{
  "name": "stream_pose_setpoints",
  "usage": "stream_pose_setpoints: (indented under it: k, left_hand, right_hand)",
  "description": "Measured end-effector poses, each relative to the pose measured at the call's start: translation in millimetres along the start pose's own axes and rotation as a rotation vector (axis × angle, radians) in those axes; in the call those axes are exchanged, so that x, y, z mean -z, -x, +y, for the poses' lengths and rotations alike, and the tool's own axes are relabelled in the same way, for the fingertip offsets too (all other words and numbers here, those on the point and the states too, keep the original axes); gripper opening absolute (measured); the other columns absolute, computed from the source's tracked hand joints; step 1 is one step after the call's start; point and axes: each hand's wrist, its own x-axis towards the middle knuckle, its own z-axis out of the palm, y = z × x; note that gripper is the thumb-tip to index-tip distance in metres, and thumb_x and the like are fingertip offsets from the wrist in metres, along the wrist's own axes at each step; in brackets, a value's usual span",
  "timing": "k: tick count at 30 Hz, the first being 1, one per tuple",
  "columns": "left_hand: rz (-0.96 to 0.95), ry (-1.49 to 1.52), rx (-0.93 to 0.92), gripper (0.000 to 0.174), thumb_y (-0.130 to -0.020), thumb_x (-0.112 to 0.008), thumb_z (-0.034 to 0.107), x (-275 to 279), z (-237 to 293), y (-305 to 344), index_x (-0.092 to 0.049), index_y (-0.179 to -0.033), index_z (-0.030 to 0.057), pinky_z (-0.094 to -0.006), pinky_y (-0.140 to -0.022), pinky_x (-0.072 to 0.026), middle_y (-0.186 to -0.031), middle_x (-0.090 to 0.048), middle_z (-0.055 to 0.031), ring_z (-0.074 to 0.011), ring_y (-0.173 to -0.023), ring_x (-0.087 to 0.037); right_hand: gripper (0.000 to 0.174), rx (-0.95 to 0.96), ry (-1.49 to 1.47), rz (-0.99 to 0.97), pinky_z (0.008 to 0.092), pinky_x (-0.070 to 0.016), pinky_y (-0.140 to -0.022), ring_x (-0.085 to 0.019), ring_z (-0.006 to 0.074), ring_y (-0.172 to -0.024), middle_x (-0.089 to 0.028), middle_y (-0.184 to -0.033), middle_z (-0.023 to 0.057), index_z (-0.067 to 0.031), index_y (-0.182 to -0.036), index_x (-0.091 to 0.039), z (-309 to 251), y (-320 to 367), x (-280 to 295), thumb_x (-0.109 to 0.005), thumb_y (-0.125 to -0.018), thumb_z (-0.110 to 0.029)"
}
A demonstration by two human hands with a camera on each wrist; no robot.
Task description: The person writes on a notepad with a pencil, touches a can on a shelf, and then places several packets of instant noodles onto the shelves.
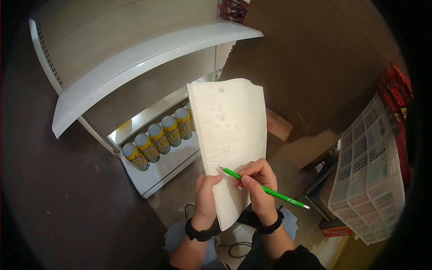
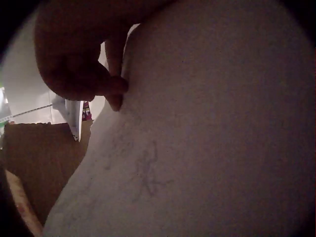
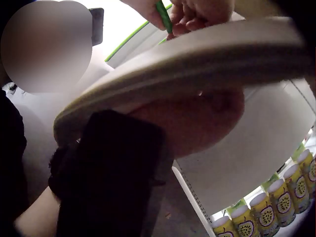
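A white shelf (image 1: 135, 58) stands ahead, with a white crate (image 1: 369, 180) to the right. A folded paper (image 1: 229, 130) is held upright before the shelf. The left hand (image 1: 207, 193) has its grip pinching the paper's lower edge. The right hand (image 1: 258, 184) has its grip curled round a green pencil (image 1: 270, 191), tip at the paper. Yellow cans (image 1: 159, 137) line the lowest shelf.

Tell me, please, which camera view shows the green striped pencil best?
The head view: the green striped pencil shows almost whole, gripped by the right hand, its tip at the white paper sheet. The right wrist view shows only a short green stretch between fingers; the left wrist view shows none.
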Motion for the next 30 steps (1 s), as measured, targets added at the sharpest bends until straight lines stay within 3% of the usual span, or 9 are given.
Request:
stream_pose_setpoints:
  k: [10, 12, 13, 16, 19, 21, 30]
  left_hand:
    - [-0.009, -0.029, 0.006, 0.039, -0.069, -0.038, 0.012, 1, -2, 1, -0.043, -0.106, -0.0027, -0.0290, -0.080, -0.0375, -0.099, -0.050, -0.0121, -0.0201, -0.089, -0.049]
    - [-0.006, 0.005, -0.007, 0.038, -0.069, -0.039, 0.010, -2, -1, 4, -0.044, -0.105, -0.0029, -0.0285, -0.079, -0.0374, -0.097, -0.050, -0.0118, -0.0194, -0.089, -0.049]
    - [-0.006, 0.039, -0.021, 0.037, -0.069, -0.040, 0.008, -4, 1, 6, -0.044, -0.104, -0.0032, -0.0280, -0.078, -0.0373, -0.096, -0.051, -0.0115, -0.0186, -0.088, -0.048]
    - [-0.034, 0.038, -0.014, 0.040, -0.067, -0.037, 0.009, -7, 4, 9, -0.043, -0.105, -0.0026, -0.0293, -0.082, -0.0356, -0.099, -0.050, -0.0114, -0.0203, -0.092, -0.047]
    - [-0.006, 0.073, -0.020, 0.037, -0.068, -0.039, 0.007, -6, 6, 11, -0.044, -0.103, -0.0036, -0.0272, -0.078, -0.0368, -0.095, -0.050, -0.0109, -0.0180, -0.088, -0.048]
    - [-0.005, 0.078, -0.042, 0.037, -0.067, -0.039, 0.007, -5, 6, 10, -0.045, -0.102, -0.0035, -0.0268, -0.078, -0.0370, -0.095, -0.051, -0.0107, -0.0176, -0.087, -0.048]
    - [-0.008, 0.022, -0.098, 0.037, -0.067, -0.038, 0.007, -1, 8, 11, -0.045, -0.101, -0.0032, -0.0252, -0.077, -0.0376, -0.093, -0.052, -0.0092, -0.0158, -0.085, -0.049]
  right_hand:
    - [0.012, -0.010, 0.002, 0.052, 0.0224, -0.0394, -0.068, -0.050, 0.0110, -0.072, -0.052, -0.078, 0.0055, -0.0010, -0.084, -0.044, -8, -2, -11, -0.049, -0.075, 0.003]
    - [0.017, 0.188, 0.109, -0.023, 0.0222, -0.0394, -0.067, -0.050, 0.0109, -0.073, -0.052, -0.080, 0.0067, -0.0007, -0.085, -0.044, -8, -2, -12, -0.054, -0.071, 0.004]
    - [0.017, 0.183, 0.109, -0.023, 0.0222, -0.0394, -0.067, -0.050, 0.0109, -0.073, -0.052, -0.080, 0.0067, -0.0007, -0.085, -0.044, -6, 0, -11, -0.054, -0.071, 0.004]
    - [0.021, 0.220, 0.210, 0.010, 0.0224, -0.0399, -0.062, -0.050, 0.0113, -0.069, -0.053, -0.078, 0.0076, -0.0004, -0.084, -0.046, 0, 3, -10, -0.058, -0.068, 0.005]
    - [0.015, 0.293, 0.263, -0.022, 0.0181, -0.0334, -0.052, -0.043, 0.0083, -0.059, -0.052, -0.072, 0.0095, -0.0024, -0.077, -0.041, 0, 2, -14, -0.053, -0.072, 0.003]
    - [0.011, 0.319, 0.325, 0.031, 0.0238, -0.0390, -0.051, -0.050, 0.0145, -0.057, -0.053, -0.066, 0.0075, -0.0010, -0.071, -0.049, -2, 2, -16, -0.059, -0.067, 0.003]
    - [0.013, 0.400, 0.534, -0.036, 0.0249, -0.0377, -0.049, -0.049, 0.0187, -0.054, -0.051, -0.062, 0.0082, -0.0022, -0.069, -0.050, -4, -4, -20, -0.061, -0.064, 0.002]
